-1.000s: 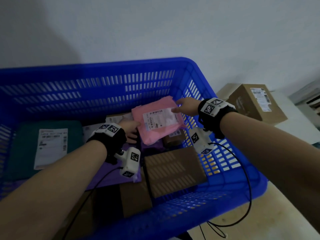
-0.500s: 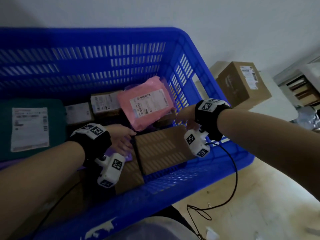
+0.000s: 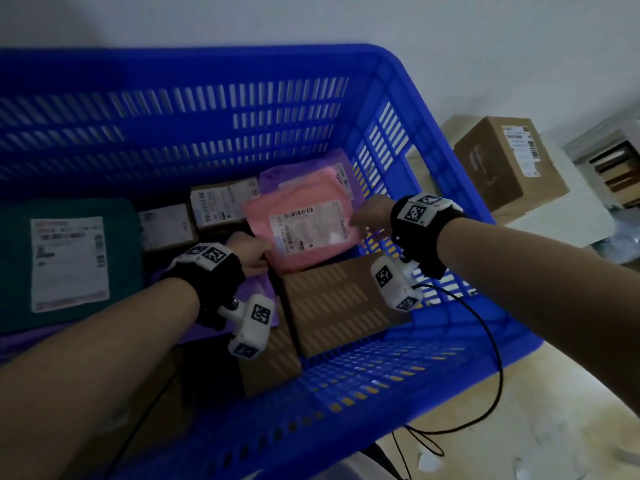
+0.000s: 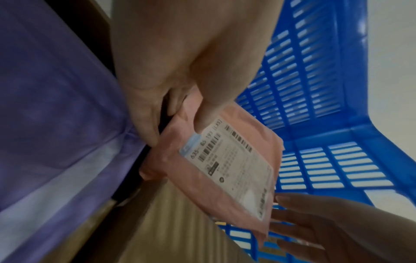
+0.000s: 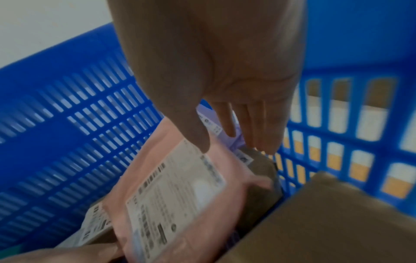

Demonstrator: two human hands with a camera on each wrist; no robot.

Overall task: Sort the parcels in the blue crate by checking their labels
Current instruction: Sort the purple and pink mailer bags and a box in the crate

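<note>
Slotted blue crate (image 3: pixel 391 95): hard moulded plastic, slight sheen. Pink parcel (image 3: pixel 308 199): thin plastic film, smooth, paper label. Lower-centre box (image 3: pixel 332 303): matt cardboard. Purple mailer (image 4: pixel 56 106): probably soft plastic.

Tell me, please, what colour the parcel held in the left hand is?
Pink, with a white label; the pink parcel shows best in the head view.

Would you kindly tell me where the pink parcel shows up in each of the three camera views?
Head: pink parcel at centre, between both hands, label up.
Left wrist: pink parcel at centre, pinched by the left hand.
Right wrist: pink parcel at lower centre, below the right hand.
Shared landmark: the blue crate and its slotted wall, behind the parcel in every view.
</note>
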